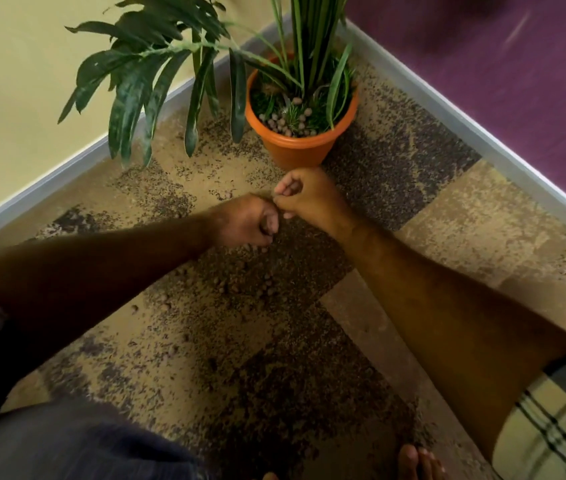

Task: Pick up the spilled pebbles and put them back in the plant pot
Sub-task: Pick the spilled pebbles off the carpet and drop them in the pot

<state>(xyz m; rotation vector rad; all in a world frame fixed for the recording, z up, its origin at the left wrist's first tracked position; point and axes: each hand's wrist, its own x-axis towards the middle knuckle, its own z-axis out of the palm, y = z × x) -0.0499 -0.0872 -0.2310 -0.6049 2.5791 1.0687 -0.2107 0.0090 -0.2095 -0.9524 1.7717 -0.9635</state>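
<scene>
Speckled floor (447, 216); curled hands meet below plant pot (295, 147), pebbles (240, 285) scattered

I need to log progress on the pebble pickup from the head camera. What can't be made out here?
- What the left hand and right hand hold: curled fingers hide the palms.
- How many spilled pebbles remain: small and lost against the speckled carpet.
- How full the orange plant pot is: leaves cover much of it.
- Any pebbles under the forearms.
</scene>
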